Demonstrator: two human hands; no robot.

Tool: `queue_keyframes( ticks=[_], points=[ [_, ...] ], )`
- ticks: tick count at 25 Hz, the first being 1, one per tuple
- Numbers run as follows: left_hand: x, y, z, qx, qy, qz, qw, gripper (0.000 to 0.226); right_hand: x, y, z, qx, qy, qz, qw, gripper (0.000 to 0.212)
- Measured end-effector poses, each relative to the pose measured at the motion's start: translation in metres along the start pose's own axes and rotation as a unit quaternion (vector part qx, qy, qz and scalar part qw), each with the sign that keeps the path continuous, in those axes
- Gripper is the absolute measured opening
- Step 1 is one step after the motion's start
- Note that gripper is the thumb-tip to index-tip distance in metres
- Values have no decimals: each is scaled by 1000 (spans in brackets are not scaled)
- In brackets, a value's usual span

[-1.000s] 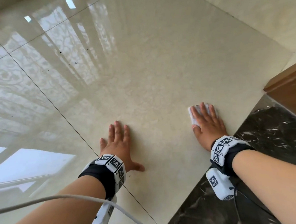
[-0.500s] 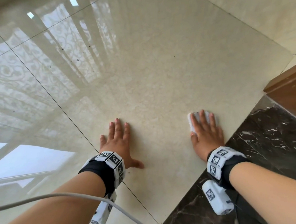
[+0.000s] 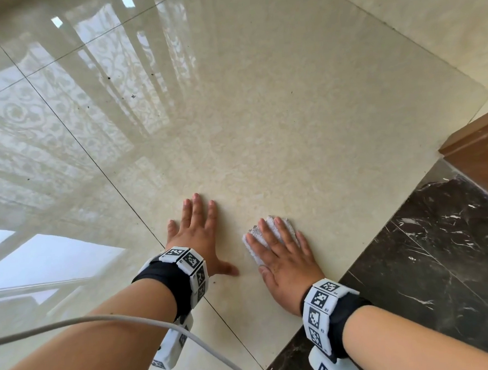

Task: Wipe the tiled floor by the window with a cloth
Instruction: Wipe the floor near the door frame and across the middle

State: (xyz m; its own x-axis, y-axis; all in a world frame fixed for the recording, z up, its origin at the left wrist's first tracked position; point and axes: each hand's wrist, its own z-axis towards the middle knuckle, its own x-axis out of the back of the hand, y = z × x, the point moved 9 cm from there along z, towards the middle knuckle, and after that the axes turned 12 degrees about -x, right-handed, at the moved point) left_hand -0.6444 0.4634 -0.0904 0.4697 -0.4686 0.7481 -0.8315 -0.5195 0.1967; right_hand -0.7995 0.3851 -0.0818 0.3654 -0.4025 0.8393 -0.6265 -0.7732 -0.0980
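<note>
Glossy cream tiled floor (image 3: 289, 110), dark marble strip (image 3: 441, 258) at right. Left grip (image 3: 196, 239) spread flat; right grip (image 3: 284, 262) flat, pressing cloth (image 3: 271, 222).

Right hand (image 3: 287, 263) covers most of the cloth (image 3: 270, 224).

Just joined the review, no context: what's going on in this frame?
A person is leaning over a glossy cream tiled floor. The right hand lies flat, fingers straight, pressing a small white textured cloth onto the tile, close to a dark marble strip. The left hand is spread flat on bare tile beside it and holds nothing. A few dark specks sit farther out, where the window reflects.
</note>
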Motion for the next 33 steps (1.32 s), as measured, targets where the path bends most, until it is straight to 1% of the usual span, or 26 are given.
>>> queue_keyframes(
  ticks=[2, 4, 8, 12, 16, 19, 23, 25, 29, 31, 33],
  points=[
    [2, -1, -2, 1, 6, -1, 1000, 155, 4, 2, 3, 6, 4, -2, 1000, 65],
    [3, -4, -4, 4, 11, -4, 1000, 155, 11, 9, 10, -9, 17, 7, 1000, 69],
    [3, -14, -11, 14, 16, -11, 1000, 155, 33, 47, 34, -86, 42, 46, 994, 74],
    [-2, -23, -19, 25, 11, -16, 999, 155, 44, 94, 47, -170, 49, 75, 981, 69],
    [-2, -29, -25, 35, 14, -17, 999, 155, 54, 129, 50, -253, 64, 118, 958, 66],
    [-2, -30, -26, 35, 17, -18, 999, 155, 51, 134, 44, -275, 65, 121, 951, 65],
    [-5, -34, -29, 39, 17, -18, 999, 155, 39, 123, 37, -274, 57, 117, 953, 65],
    [-7, -38, -31, 41, 15, -21, 999, 155, 37, 111, 35, -260, 50, 115, 958, 66],
    [-6, -47, -34, 49, 18, -29, 998, 154, 27, 56, 25, -155, 36, 77, 984, 70],
    [-7, -49, -34, 49, 15, -32, 998, 154, 17, 24, 15, -104, 25, 55, 993, 72],
    [-9, -49, -33, 49, 12, -35, 998, 153, 7, 3, 7, -71, 13, 34, 997, 73]
  ],
)
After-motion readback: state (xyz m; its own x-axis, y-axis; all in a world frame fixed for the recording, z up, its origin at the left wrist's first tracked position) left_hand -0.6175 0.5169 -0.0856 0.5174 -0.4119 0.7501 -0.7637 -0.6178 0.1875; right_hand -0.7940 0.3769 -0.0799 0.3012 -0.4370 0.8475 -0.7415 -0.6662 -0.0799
